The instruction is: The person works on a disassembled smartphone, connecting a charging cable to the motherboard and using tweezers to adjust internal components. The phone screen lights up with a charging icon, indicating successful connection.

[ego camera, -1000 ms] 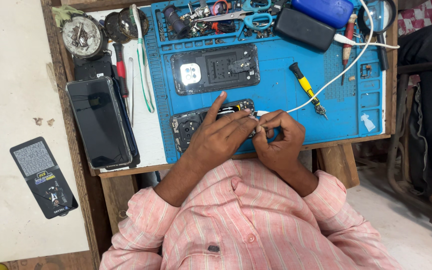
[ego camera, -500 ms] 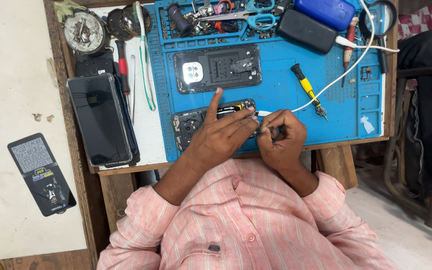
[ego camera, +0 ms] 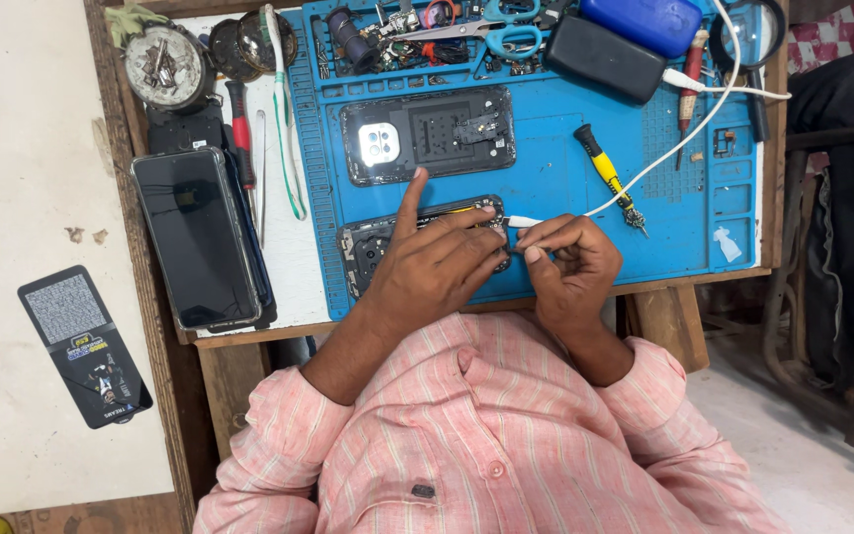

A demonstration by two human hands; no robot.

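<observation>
A: Item one, the opened phone (ego camera: 373,247). How is it judged to handle?

B: It is judged light, stiff and fragile: the back is off and dark internal parts are exposed. It is best held by its outer edges, never by the bare boards. It lies flat on the blue work mat (ego camera: 565,257), at the mat's near edge, mostly covered by the left hand (ego camera: 437,272).

A: State of that hand?

B: The left hand is laid palm-down over the phone, fingers pressed on it, with the forefinger raised and pointing away from the body. Nothing is clasped; the phone is merely steadied.

A: And the other?

B: The right hand (ego camera: 565,267) is closed in a pinch on the plug of a white cable (ego camera: 664,163), held at the phone's right end, touching or just beside it; whether the plug is seated cannot be told. The cable is judged soft and limp, so the stiff plug is the sensible place to grip it.

A: Appearance of the phone?

B: A dark rectangular body is seen, with a camera cluster at its left end and a thin pale rim. Finer detail is hidden under the hand.

A: Other entries, placed against the mat?

B: On the mat, beyond the phone, a detached back cover (ego camera: 427,133) is recorded. To the right of the cover lies a yellow-handled screwdriver (ego camera: 607,176). Just off the mat's left edge rests a dark phone in a case (ego camera: 200,237).
</observation>
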